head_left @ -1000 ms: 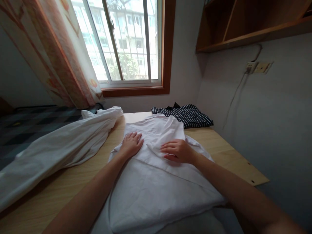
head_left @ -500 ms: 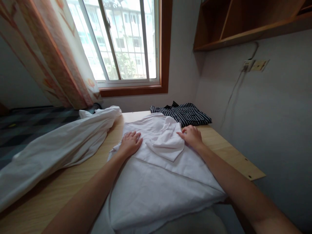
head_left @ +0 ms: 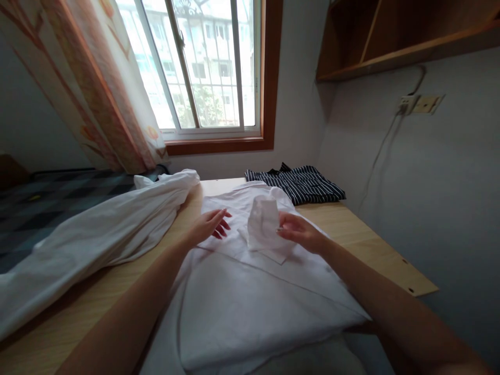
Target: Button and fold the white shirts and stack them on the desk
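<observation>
A white shirt (head_left: 250, 302) lies spread across the wooden table, its lower edge hanging over the near side. My right hand (head_left: 299, 232) is closed on the end of a sleeve (head_left: 262, 224), which stands up off the shirt in a raised fold. To the left, my left hand (head_left: 213, 225) hovers just over the shirt with its fingers apart and holds nothing. A diagonal fold line runs across the cloth below both hands.
A folded black-and-white striped shirt (head_left: 300, 182) lies at the table's far right. Another white garment (head_left: 117, 219) stretches along the left side of the table (head_left: 351, 224). A checked bed (head_left: 78, 203) is beyond it. A wooden shelf (head_left: 406, 52) hangs at upper right.
My right hand has moved inward, lifting the sleeve end off the shirt. My left hand has risen from lying flat on the cloth. The view has shifted slightly.
</observation>
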`<state>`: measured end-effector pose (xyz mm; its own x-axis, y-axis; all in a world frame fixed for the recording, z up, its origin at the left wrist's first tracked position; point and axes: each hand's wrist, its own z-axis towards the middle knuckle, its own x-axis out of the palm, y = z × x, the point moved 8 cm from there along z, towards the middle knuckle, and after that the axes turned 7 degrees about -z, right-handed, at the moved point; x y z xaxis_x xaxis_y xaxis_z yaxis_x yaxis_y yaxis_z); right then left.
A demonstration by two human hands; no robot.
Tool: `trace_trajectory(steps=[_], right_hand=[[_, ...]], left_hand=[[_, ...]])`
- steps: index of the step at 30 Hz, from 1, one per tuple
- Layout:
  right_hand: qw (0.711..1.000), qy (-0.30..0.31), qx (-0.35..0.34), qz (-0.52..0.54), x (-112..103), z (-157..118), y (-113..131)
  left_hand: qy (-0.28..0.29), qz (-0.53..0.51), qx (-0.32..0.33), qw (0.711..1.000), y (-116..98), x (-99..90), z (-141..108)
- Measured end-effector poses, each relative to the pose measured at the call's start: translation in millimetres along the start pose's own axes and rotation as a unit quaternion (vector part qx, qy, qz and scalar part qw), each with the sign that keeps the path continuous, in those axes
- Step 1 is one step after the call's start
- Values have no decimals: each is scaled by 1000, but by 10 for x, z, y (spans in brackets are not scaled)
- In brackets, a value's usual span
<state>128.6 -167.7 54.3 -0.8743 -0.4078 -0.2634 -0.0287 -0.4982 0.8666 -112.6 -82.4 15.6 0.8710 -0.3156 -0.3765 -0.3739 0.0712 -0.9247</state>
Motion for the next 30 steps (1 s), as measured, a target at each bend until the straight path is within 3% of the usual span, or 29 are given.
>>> trace_trajectory(steps=[3,5,7,9,11,13,15,17,21,25,30], right_hand=[[978,202,26,40,360,-97,45],[962,267,54,34,443,-146,-34],[975,206,81,7,302,-85,-200],[991,70,100,-58,-9,-5,-393],[978,-41,111,-171,-337,6,-533],[944,-88,111,-299,-584,-24,-595],[912,-70,113,-388,-730,-70,-642],[893,-14,138,-427,-821,-133,-736],[859,43,185,-475,-992,-223,-894],[837,6,168,-520,-1045,-180,-877],[777,-60,206,-592,-991,-151,-785]], left_hand=[[95,-64,-94,989,38,212,-141],[147,-46,-148,977,50,334,-258],[192,4,-183,964,59,435,-371],[235,59,-202,949,59,536,-475],[279,103,-209,931,37,659,-581],[311,143,-204,917,-16,786,-675],[326,181,-184,910,-86,905,-739],[324,210,-152,910,-154,993,-755],[315,195,-127,920,-173,1017,-695],[285,105,-142,942,-204,790,-598],[170,32,-142,975,-265,324,-557]])
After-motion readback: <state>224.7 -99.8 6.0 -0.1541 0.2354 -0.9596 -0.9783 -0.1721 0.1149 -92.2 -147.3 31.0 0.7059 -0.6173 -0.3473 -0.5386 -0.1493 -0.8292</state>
